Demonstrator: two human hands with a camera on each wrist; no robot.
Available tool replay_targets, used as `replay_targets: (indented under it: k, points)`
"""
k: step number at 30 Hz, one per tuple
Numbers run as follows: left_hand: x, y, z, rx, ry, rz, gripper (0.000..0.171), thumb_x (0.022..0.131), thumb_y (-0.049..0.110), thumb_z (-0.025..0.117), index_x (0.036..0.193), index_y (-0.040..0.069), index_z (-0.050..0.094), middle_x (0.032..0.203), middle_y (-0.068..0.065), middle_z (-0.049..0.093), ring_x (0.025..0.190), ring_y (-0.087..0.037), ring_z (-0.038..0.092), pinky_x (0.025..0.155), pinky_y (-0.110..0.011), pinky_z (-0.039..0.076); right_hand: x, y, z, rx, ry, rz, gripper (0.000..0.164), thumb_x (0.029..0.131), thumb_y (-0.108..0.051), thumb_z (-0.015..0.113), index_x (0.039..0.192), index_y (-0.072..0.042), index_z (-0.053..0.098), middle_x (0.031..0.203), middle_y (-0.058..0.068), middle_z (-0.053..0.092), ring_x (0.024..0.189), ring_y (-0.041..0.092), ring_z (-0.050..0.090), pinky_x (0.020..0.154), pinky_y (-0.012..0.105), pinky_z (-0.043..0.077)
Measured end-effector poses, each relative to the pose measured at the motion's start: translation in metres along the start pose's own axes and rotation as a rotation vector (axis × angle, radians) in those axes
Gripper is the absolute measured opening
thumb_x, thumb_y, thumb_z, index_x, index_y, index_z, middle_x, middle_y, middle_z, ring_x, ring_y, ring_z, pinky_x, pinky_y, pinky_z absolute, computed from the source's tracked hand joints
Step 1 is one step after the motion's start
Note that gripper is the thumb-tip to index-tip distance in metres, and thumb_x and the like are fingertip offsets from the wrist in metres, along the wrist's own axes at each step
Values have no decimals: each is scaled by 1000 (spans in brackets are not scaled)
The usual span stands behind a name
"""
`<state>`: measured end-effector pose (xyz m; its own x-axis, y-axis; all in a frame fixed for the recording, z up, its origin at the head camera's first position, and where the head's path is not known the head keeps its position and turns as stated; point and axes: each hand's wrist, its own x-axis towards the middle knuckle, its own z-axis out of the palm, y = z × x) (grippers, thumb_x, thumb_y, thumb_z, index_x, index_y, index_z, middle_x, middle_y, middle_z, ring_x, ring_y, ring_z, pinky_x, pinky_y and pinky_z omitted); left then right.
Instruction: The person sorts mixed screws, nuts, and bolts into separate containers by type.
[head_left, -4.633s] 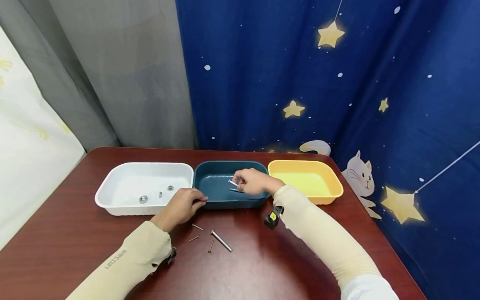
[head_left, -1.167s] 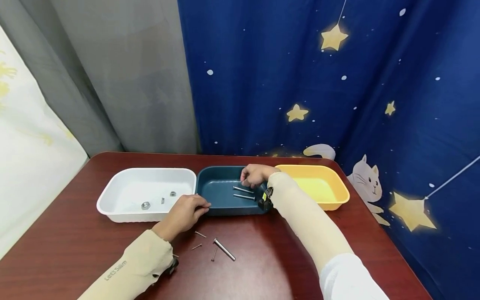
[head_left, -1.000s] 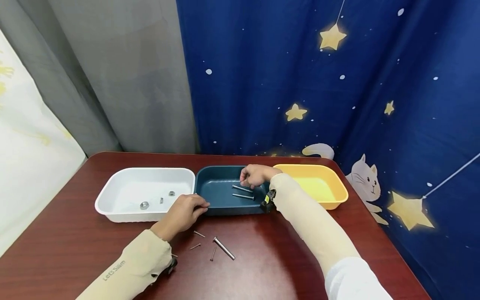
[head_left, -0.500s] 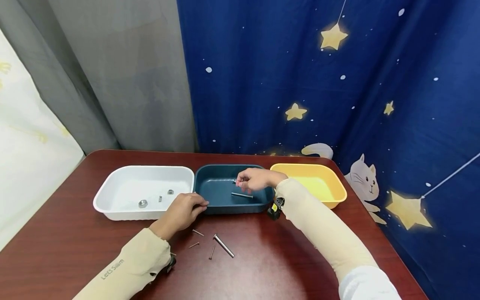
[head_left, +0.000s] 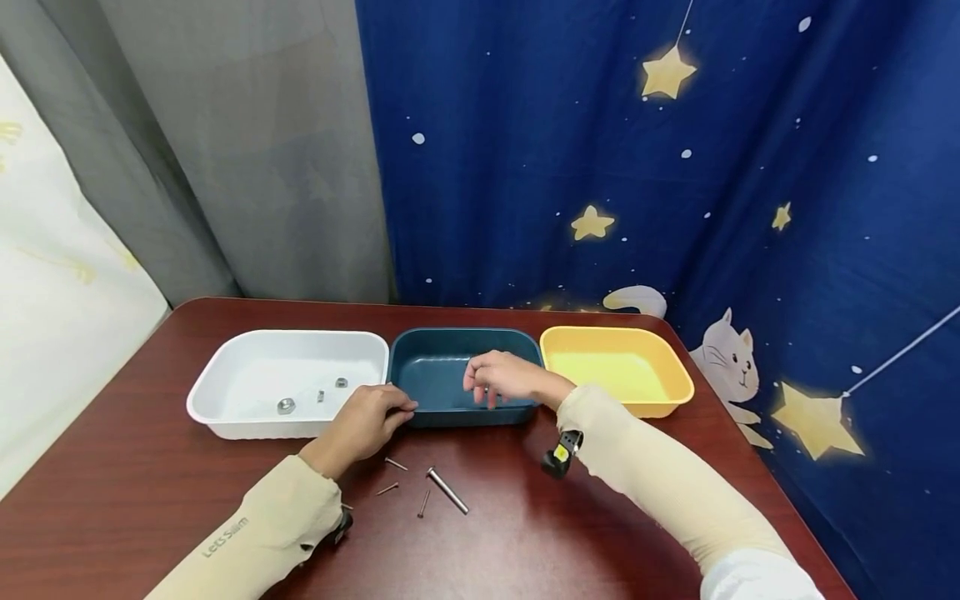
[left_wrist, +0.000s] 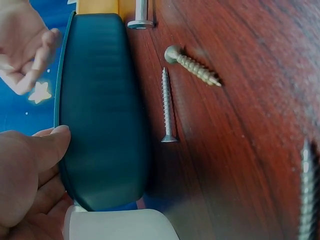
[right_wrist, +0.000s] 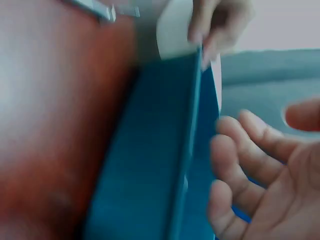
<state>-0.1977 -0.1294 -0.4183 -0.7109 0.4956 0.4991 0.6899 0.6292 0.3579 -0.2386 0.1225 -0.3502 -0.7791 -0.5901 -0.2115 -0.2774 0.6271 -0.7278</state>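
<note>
My left hand pinches the front left rim of a dark teal tray; the left wrist view shows the thumb outside the rim. Over the right part of that tray is my right hand, its fingers loosely bent and apart. The right wrist view shows no object between its fingers. The hand and near wall hide the tray floor where bolts lay earlier. On the table in front lie a thick silver bolt and several thin screws, among them one screw beside the tray.
A white tray stands left of the teal one, with a large hex nut and smaller nuts inside. A yellow tray stands at the right. Curtains hang behind the table's far edge.
My right hand reached the tray's far side, came back over the bolts with fingertips together, and now sits nearer the front wall with fingers spread. My left hand stays on the rim.
</note>
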Motion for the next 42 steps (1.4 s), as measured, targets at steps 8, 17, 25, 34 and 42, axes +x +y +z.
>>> replay_targets:
  k: [8, 17, 25, 34, 42]
  points:
    - [1, 0, 0, -4, 13, 5, 9, 80, -3, 76, 86, 3, 75, 83, -3, 71, 79, -17, 67, 74, -36, 55, -17, -11, 31, 183, 102, 50, 34, 88, -21, 33, 90, -4, 61, 71, 6, 65, 54, 18, 58, 43, 28, 39]
    - [2, -3, 3, -1, 16, 8, 9, 79, -2, 76, 87, 3, 75, 83, -3, 71, 79, -17, 67, 74, -36, 55, -13, -2, 61, 51, 54, 106, 20, 91, -20, 47, 89, -9, 64, 70, 4, 66, 56, 17, 61, 48, 25, 44]
    - [2, -3, 4, 1, 13, -2, 9, 80, -2, 76, 86, 4, 75, 82, -3, 71, 79, -17, 67, 73, -36, 55, -11, 10, 83, -193, -10, -8, 10, 84, -19, 68, 76, -20, 63, 60, -9, 59, 54, 3, 55, 53, 19, 44]
    - [1, -1, 2, 4, 5, -3, 10, 80, -2, 76, 88, 3, 75, 84, -3, 71, 80, -18, 67, 74, -37, 55, -13, 9, 100, -383, -26, -40, 26, 81, -41, 77, 71, -24, 60, 54, -16, 56, 57, 0, 53, 56, 18, 41]
    - [1, -1, 2, -4, 21, 2, 9, 80, -3, 75, 88, 2, 75, 84, -4, 71, 79, -19, 67, 74, -37, 55, -10, 8, 109, -500, 4, -63, 25, 79, -28, 78, 64, -23, 59, 50, -16, 51, 51, 1, 48, 47, 16, 38]
